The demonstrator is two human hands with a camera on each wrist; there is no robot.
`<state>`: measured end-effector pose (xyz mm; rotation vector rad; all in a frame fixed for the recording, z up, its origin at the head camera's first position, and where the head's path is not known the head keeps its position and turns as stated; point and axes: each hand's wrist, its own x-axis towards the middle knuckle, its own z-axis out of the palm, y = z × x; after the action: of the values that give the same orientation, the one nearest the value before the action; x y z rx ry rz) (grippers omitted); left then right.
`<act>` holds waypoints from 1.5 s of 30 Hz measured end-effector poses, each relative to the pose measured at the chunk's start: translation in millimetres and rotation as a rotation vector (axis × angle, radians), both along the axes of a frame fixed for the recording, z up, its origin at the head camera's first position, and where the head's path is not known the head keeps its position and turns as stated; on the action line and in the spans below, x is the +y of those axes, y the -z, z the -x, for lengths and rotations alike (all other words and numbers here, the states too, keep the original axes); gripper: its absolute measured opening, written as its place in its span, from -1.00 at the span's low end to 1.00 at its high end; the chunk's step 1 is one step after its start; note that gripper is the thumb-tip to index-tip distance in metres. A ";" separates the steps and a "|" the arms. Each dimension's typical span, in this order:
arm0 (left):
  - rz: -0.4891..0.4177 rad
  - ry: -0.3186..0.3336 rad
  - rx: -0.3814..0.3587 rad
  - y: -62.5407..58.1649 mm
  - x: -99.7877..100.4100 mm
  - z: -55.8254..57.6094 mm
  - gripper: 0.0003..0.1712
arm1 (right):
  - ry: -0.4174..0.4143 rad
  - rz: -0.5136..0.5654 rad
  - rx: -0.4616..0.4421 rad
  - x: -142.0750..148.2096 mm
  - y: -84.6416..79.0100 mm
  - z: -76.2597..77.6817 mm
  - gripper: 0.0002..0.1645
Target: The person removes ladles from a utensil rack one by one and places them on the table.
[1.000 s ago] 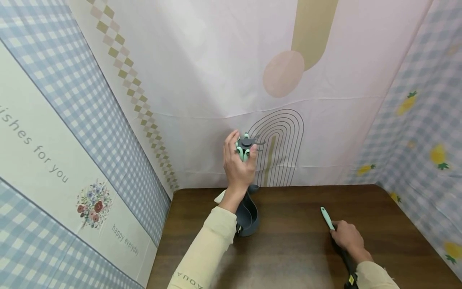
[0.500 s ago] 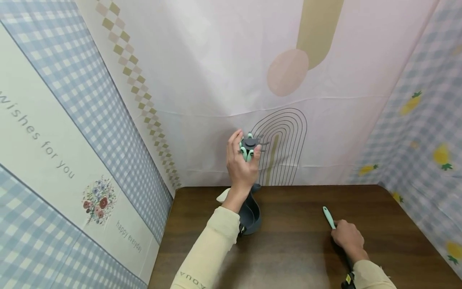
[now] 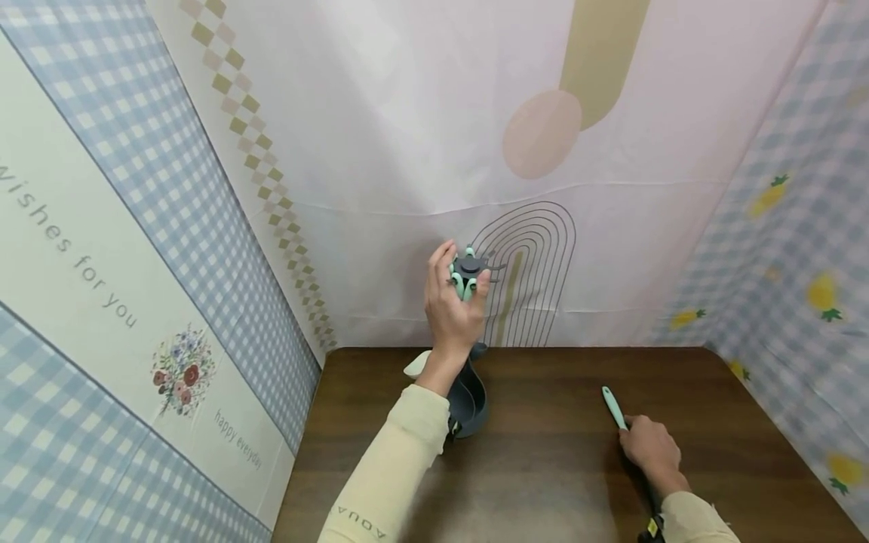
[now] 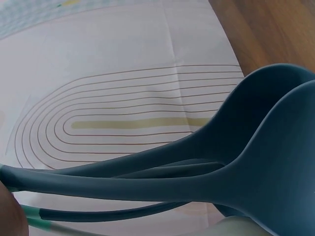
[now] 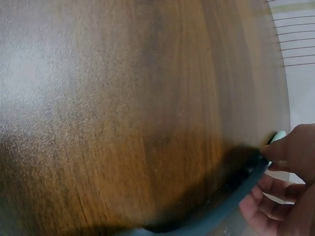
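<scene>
Brown wood-grained desk (image 3: 543, 467) below, with a white printed cloth (image 3: 373, 151) upright along its far edge. Grasping something with both hands.

With the left hand (image 3: 453, 305), thumb at right and fingers at left, gripping a round rack (image 3: 468, 265) above the far part of the desk, in front of the white cloth. Around this dark grey rack, mint green handles (image 3: 466, 290) close together; at its right, thin dark hooks pointing outward. In the left wrist view, long dark stems running to broad spoon heads (image 4: 280, 157), one overlapping another. Seen from the head, dark spoon heads partly covered by the forearm, with a pale utensil tip (image 3: 416, 364) just to the left. Cannot tell whether any of these touch the desk.

With the right hand (image 3: 652, 446), well apart at the right of the desk, holding a single utensil (image 5: 226, 206), mint at the far end and dark along the stem toward the near edge; far end of it hidden under the forearm.

Above both wrists, pale yellow sleeves (image 3: 394, 460).

Farther out, at left, blue checked cloth (image 3: 136, 158) with printed words and a bouquet (image 3: 183, 369); at right, more blue checks with yellow pineapples (image 3: 824, 290).
</scene>
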<state>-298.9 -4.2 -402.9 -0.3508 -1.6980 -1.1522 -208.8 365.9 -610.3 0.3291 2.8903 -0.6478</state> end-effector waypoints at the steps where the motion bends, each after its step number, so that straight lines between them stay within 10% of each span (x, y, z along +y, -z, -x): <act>1: 0.001 0.001 0.002 0.1 0.4 0.3 -0.17 | -0.006 -0.004 -0.005 1.2 0.2 0.0 -0.41; 11: -0.002 0.001 -0.011 0.1 1.9 -0.2 -0.18 | -0.109 -0.024 -0.082 13.8 -16.1 -0.7 -0.07; 21: -0.010 -0.009 -0.019 0.6 3.3 1.3 -0.19 | -0.172 -0.137 0.060 7.7 -34.1 9.2 0.49; 45: 0.022 0.030 -0.091 -6.8 3.0 -3.6 -0.11 | -0.233 -0.055 0.391 -74.4 -61.1 12.9 0.39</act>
<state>-295.3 -1.3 -396.1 -0.3426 -1.7912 -1.1881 -221.8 291.5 -549.2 -0.1470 3.2474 -0.6547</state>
